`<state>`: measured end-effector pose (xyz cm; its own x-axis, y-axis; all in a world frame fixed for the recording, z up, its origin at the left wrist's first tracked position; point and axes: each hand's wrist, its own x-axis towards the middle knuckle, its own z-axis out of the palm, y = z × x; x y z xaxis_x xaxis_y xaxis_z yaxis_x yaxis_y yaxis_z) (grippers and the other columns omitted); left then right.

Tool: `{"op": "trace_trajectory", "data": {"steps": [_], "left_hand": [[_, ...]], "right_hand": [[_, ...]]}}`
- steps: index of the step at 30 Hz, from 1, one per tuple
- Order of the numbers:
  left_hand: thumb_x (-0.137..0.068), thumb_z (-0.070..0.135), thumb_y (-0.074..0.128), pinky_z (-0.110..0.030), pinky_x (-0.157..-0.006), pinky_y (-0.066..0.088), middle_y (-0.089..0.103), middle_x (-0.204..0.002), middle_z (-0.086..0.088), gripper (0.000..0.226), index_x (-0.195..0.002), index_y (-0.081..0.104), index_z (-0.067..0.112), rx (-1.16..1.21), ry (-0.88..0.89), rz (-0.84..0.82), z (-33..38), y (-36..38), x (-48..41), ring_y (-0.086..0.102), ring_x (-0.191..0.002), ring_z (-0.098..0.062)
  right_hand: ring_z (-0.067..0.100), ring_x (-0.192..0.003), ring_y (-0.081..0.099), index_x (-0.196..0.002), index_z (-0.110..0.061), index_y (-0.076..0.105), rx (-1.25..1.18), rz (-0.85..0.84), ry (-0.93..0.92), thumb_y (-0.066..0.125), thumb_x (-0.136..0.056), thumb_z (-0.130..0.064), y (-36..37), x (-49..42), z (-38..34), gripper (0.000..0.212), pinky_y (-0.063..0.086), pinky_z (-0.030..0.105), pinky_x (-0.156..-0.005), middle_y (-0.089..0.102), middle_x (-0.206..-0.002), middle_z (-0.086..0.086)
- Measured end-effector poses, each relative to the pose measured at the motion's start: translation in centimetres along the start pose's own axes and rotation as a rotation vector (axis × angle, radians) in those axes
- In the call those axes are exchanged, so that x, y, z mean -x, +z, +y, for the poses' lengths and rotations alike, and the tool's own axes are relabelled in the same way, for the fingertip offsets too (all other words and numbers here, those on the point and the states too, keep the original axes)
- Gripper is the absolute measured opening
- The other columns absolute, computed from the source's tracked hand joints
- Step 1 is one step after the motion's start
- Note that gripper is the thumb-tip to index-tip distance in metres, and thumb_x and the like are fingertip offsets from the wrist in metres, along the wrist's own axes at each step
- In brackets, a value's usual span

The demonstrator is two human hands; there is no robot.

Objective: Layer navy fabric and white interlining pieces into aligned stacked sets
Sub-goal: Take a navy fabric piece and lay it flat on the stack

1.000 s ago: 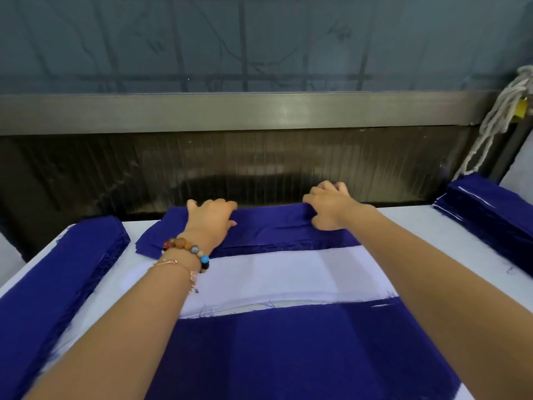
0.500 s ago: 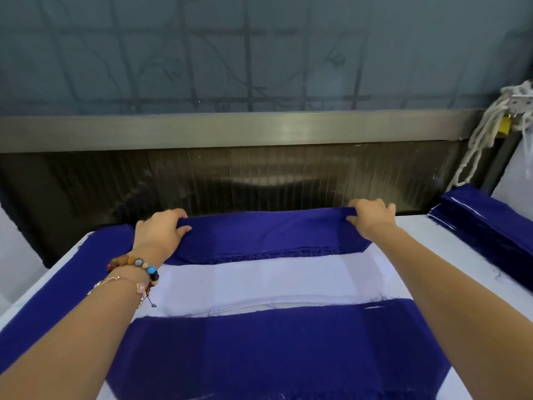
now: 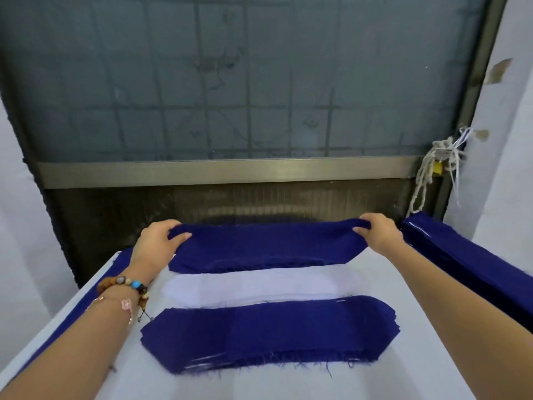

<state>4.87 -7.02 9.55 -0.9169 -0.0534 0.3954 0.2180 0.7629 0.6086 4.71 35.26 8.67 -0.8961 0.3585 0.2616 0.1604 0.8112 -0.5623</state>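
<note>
Pinching wider apart than before, left hand (image 3: 157, 243) and right hand (image 3: 379, 232) stretch one long navy fabric piece (image 3: 265, 246); one white interlining strip (image 3: 253, 284), one nearer navy fabric piece (image 3: 268, 333).

readable text: none anywhere in view
navy fabric piece (image 3: 265, 246): plain cloth, no lettering
white interlining (image 3: 253, 284): plain, no marks
window pane (image 3: 230, 82): faint scratched lines only, no legible words
yellow object (image 3: 437, 168) at the rope (image 3: 421, 192): too small to read
</note>
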Motion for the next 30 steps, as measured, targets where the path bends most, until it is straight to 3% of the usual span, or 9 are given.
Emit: {"op": "trace_trajectory", "data": {"steps": [7, 9, 10, 12, 16, 22, 24, 27, 30], "left_hand": [[-0.089, 0.019, 0.067, -0.047, -0.080, 0.055, 0.070, -0.083, -0.015, 0.020, -0.088, 0.070, 0.000, 0.052, -0.077, -0.162, -0.9, -2.1, 3.5, 0.067, -0.081, -0.030], [-0.087, 0.019, 0.070, -0.035, -0.065, 0.054, 0.067, -0.066, -0.007, 0.023, -0.071, 0.066, 0.003, 0.033, -0.115, -0.234, -1.9, -2.1, 4.1, 0.064, -0.066, -0.021], [-0.086, 0.019, 0.072, -0.024, -0.054, 0.046, 0.060, -0.052, 0.003, 0.031, -0.059, 0.060, 0.009, 0.015, -0.129, -0.250, -2.3, -2.0, 4.4, 0.058, -0.054, -0.011], [-0.083, 0.019, 0.074, -0.015, -0.046, 0.034, 0.049, -0.040, 0.006, 0.042, -0.050, 0.048, 0.015, 0.009, -0.164, -0.292, -3.1, -1.6, 5.0, 0.047, -0.043, -0.007], [-0.083, 0.025, 0.074, -0.023, -0.052, 0.039, 0.048, -0.048, 0.003, 0.042, -0.053, 0.046, 0.015, -0.020, -0.255, -0.409, -4.8, -0.3, 6.0, 0.046, -0.053, -0.012], [-0.087, 0.034, 0.068, -0.020, -0.057, 0.034, 0.047, -0.065, -0.003, 0.035, -0.066, 0.050, 0.013, -0.201, -0.199, -0.524, -5.7, 1.4, 7.1, 0.044, -0.061, -0.012], [-0.088, 0.035, 0.067, -0.019, -0.065, 0.038, 0.051, -0.082, 0.001, 0.025, -0.085, 0.056, 0.013, -0.262, -0.140, -0.521, -5.6, 1.8, 7.4, 0.051, -0.077, -0.013], [-0.089, 0.032, 0.067, -0.024, -0.086, 0.044, 0.055, -0.113, 0.001, 0.031, -0.114, 0.055, 0.016, -0.263, -0.118, -0.467, -5.6, 2.3, 7.6, 0.055, -0.110, -0.019], [-0.092, 0.030, 0.063, -0.030, -0.089, 0.047, 0.060, -0.115, -0.004, 0.023, -0.112, 0.055, 0.021, -0.243, -0.132, -0.404, -5.8, 2.7, 8.0, 0.056, -0.105, -0.019]], "right_hand": [[0.026, -0.096, 0.061, -0.117, -0.009, 0.061, 0.002, -0.137, 0.014, 0.061, -0.093, -0.024, -2.5, 3.2, 1.5, 0.028, 0.053, 0.038, -0.084, 0.065, -0.107, 0.010], [0.026, -0.095, 0.061, -0.114, -0.008, 0.062, 0.039, -0.185, 0.009, 0.062, -0.092, -0.025, -2.8, 4.0, 2.0, 0.029, 0.052, 0.036, -0.081, 0.065, -0.105, 0.010], [0.026, -0.094, 0.061, -0.111, -0.007, 0.062, 0.067, -0.206, 0.012, 0.063, -0.091, -0.027, -2.9, 4.4, 2.2, 0.028, 0.051, 0.035, -0.080, 0.065, -0.104, 0.010], [0.025, -0.089, 0.060, -0.101, -0.008, 0.061, 0.134, -0.246, 0.023, 0.065, -0.089, -0.032, -2.8, 5.2, 2.9, 0.028, 0.046, 0.032, -0.074, 0.064, -0.100, 0.011], [0.021, -0.087, 0.053, -0.101, -0.008, 0.060, 0.289, -0.327, 0.027, 0.063, -0.090, -0.038, -1.6, 6.6, 4.4, 0.031, 0.038, 0.027, -0.073, 0.056, -0.095, 0.005], [0.018, -0.094, 0.053, -0.121, -0.012, 0.057, 0.298, -0.368, 0.070, 0.061, -0.091, -0.036, 1.0, 7.5, 6.0, 0.038, 0.043, 0.026, -0.079, 0.059, -0.114, 0.006], [0.018, -0.092, 0.053, -0.115, -0.013, 0.058, 0.288, -0.357, 0.061, 0.062, -0.091, -0.036, 1.7, 7.7, 6.5, 0.034, 0.042, 0.026, -0.076, 0.060, -0.113, 0.005], [0.019, -0.088, 0.055, -0.102, -0.014, 0.060, 0.222, -0.331, 0.073, 0.065, -0.088, -0.035, 2.9, 7.8, 7.3, 0.026, 0.041, 0.026, -0.071, 0.063, -0.107, 0.006], [0.020, -0.093, 0.056, -0.105, -0.013, 0.060, 0.164, -0.287, 0.101, 0.065, -0.089, -0.037, 3.6, 8.1, 7.9, 0.029, 0.047, 0.031, -0.078, 0.062, -0.106, 0.004]]}}
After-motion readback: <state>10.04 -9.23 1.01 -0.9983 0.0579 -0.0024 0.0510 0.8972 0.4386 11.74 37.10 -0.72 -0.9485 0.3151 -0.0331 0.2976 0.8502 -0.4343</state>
